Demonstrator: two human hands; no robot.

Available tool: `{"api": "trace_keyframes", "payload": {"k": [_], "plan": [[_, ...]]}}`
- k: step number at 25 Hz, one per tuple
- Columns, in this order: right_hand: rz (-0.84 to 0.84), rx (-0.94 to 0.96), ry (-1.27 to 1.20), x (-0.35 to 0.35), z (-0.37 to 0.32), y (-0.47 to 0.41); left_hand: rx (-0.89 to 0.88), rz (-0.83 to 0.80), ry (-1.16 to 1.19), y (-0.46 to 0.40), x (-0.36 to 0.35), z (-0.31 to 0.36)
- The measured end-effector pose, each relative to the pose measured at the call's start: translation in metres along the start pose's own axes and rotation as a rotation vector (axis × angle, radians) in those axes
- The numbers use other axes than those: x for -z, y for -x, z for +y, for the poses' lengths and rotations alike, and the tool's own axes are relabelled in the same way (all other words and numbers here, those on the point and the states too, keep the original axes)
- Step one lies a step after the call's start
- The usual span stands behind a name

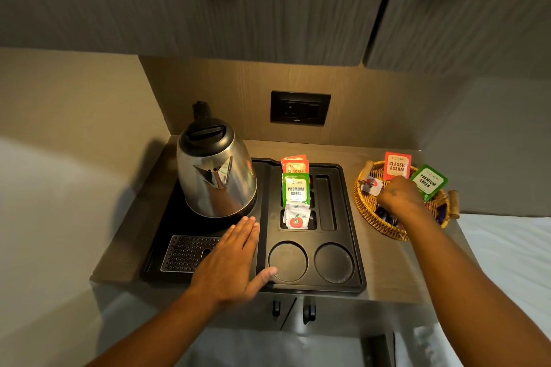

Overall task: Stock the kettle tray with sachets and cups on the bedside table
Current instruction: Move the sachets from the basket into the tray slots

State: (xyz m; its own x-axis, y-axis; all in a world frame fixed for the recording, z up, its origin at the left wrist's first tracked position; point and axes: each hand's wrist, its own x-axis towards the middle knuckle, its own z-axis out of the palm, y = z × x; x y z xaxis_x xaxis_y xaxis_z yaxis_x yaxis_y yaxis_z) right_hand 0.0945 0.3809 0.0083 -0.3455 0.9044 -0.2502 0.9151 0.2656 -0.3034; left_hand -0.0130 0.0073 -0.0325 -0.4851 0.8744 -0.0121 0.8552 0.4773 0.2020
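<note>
On the table (378, 265), a black tray (351, 217) holds a steel kettle (216, 176) at 10 o'clock, upright sachets (295, 191) in its slots at 12, and two empty round cup wells at 5. The left hand (235, 262) lies flat and released on the tray. The right hand (401, 195), at 3 o'clock, reaches into a wicker basket (369, 217) of sachets, fingers curled; what they grasp I cannot tell.

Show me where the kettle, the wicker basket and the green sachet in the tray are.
kettle (216, 176): head view, on its steel body.
wicker basket (368, 213): head view, on its woven left wall.
green sachet in the tray (295, 190): head view, on its printed label.
</note>
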Motion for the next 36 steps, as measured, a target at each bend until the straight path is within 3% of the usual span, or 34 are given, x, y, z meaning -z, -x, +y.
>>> {"api": "trace_keyframes", "payload": {"k": [4, 6, 8, 12, 15, 18, 20, 23, 29, 32, 34, 36], "plan": [[0.025, -0.073, -0.176, 0.022, 0.008, 0.002, -0.002, 0.020, 0.009, 0.000, 0.000, 0.000], [0.065, 0.046, -0.309, 0.031, 0.004, 0.008, -0.006, 0.030, 0.008, 0.000, -0.001, 0.001], [-0.009, 0.282, -0.382, 0.028, -0.021, 0.025, -0.009, 0.024, 0.012, -0.001, -0.002, 0.000], [-0.208, 0.463, -0.273, -0.009, -0.086, 0.038, -0.006, 0.013, 0.012, -0.002, -0.004, -0.001], [-0.142, 0.409, -0.190, -0.016, -0.096, 0.035, -0.015, 0.018, 0.017, -0.002, -0.005, -0.002], [0.167, 0.305, -0.315, 0.005, -0.049, 0.034, -0.017, 0.031, -0.001, -0.002, -0.005, -0.004], [0.286, 0.183, -0.204, 0.020, 0.001, 0.027, -0.022, 0.030, -0.003, -0.002, -0.003, -0.003], [0.163, -0.059, 0.041, 0.026, 0.050, 0.021, -0.017, 0.020, -0.001, -0.002, -0.002, -0.001], [0.174, -0.132, -0.127, 0.031, 0.053, 0.030, -0.008, 0.014, 0.006, 0.000, 0.000, 0.000], [0.246, -0.035, -0.392, 0.038, 0.036, 0.048, -0.003, 0.012, 0.012, 0.000, 0.001, 0.001], [0.117, 0.118, -0.520, 0.021, 0.001, 0.072, -0.009, 0.012, 0.017, 0.000, 0.001, 0.001], [-0.075, 0.143, -0.536, -0.010, -0.035, 0.090, -0.016, 0.012, 0.005, 0.000, 0.002, 0.001]]}}
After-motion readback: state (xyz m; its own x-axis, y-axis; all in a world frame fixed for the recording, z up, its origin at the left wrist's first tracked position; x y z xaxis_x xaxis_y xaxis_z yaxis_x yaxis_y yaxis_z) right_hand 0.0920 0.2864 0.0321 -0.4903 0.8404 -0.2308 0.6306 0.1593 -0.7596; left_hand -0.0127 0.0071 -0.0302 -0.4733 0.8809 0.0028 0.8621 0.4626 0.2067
